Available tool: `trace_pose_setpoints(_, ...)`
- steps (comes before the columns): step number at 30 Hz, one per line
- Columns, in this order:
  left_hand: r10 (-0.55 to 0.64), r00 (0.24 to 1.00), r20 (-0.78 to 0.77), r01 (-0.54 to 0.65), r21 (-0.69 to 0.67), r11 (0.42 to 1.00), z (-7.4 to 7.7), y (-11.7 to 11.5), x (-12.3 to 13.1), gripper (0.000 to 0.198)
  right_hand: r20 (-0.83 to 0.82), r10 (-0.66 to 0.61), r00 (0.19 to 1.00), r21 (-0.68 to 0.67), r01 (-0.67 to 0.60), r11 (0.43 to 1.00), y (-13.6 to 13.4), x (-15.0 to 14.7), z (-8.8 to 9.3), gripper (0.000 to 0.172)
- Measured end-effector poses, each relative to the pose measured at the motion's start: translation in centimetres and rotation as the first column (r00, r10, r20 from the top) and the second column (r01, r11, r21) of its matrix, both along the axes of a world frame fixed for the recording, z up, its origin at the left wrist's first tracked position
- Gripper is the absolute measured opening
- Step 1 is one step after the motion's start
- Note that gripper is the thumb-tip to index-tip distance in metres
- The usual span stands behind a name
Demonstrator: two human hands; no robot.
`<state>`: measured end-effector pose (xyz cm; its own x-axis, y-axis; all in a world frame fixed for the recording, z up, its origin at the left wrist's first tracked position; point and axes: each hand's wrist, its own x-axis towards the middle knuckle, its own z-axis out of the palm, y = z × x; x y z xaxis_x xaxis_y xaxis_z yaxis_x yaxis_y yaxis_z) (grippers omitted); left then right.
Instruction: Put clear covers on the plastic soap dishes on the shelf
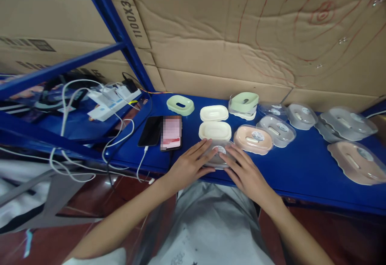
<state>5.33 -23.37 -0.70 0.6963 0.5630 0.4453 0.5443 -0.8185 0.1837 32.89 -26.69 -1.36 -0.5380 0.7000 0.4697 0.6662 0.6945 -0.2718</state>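
Clear plastic lid on the box [218, 162], which sits at the near edge of the blue bench [298, 170]. Left hand [190, 164] and right hand [245, 169] lie on it from either side, fingers apart and resting on the lid, hiding both ends. Two white trays [215, 130] lie just beyond, one behind the other, closing off the far side. Peach box [241, 139] beside the right fingers; grey box [273, 133] next to it, further lidded boxes [302, 115] to the right. Green dish [181, 110] behind the phones [150, 131], which lie side by side left of the trays; second green dish stacked on a pale piece. White cables [132, 126] and power strip [113, 106] at left; cardboard [196, 35] walls the back.
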Motion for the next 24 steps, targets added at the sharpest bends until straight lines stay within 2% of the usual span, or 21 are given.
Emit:
trace_pose_setpoints(3, -0.036, 0.998, -0.043, 0.034, -0.057, 0.998, 2.3, 1.6, -1.0, 0.064, 0.047, -0.054, 0.997, 0.009, 0.053, 0.999, -1.0, 1.1, 0.6, 0.053)
trace_pose_setpoints(6, 0.140, 0.988, -0.065, -0.141, -0.017, 0.990, 4.6, 4.8, -2.3, 0.049, 0.052, -0.140, 0.989, 0.034, 0.138, 0.990, -2.6, 2.9, 0.7, 0.045)
trace_pose_setpoints(8, 0.234, 0.967, -0.100, -0.236, -0.001, 0.972, 5.3, 7.0, -2.9, 0.044, 0.051, -0.202, 0.978, 0.055, 0.199, 0.978, -4.0, 4.5, 0.4, 0.043)
trace_pose_setpoints(9, 0.244, 0.961, -0.128, -0.247, -0.009, 0.969, 5.3, 7.9, -3.0, 0.043, 0.050, -0.234, 0.971, 0.065, 0.231, 0.971, -4.8, 5.5, 0.2, 0.042)
trace_pose_setpoints(11, 0.185, 0.968, -0.169, -0.195, -0.042, 0.980, 4.8, 8.7, -2.6, 0.041, 0.050, -0.309, 0.950, 0.082, 0.305, 0.949, -6.4, 7.7, -0.2, 0.041)
trace_pose_setpoints(14, 0.052, 0.977, -0.206, -0.069, -0.074, 0.995, 3.3, 8.0, -1.1, 0.038, 0.059, -0.444, 0.894, 0.106, 0.437, 0.893, -8.4, 11.8, -0.6, 0.041)
trace_pose_setpoints(16, 0.008, 0.973, -0.230, -0.030, -0.090, 0.995, 2.6, 7.1, 0.0, 0.034, 0.053, -0.529, 0.847, 0.133, 0.519, 0.844, -9.1, 14.9, -0.8, 0.043)
trace_pose_setpoints(18, -0.015, 0.970, -0.243, -0.011, -0.105, 0.994, 2.2, 6.5, 0.7, 0.031, 0.027, -0.582, 0.813, 0.167, 0.570, 0.804, -9.0, 17.9, -1.1, 0.045)
trace_pose_setpoints(21, -0.020, 0.965, -0.262, -0.005, -0.095, 0.995, 2.2, 6.2, 1.2, 0.030, -0.019, -0.603, 0.798, 0.221, 0.591, 0.776, -7.6, 21.1, -1.6, 0.050)
trace_pose_setpoints(24, -0.021, 0.956, -0.293, -0.003, -0.081, 0.997, 2.5, 5.5, 1.3, 0.028, -0.044, -0.646, 0.762, 0.307, 0.626, 0.717, -5.9, 20.9, -1.8, 0.056)
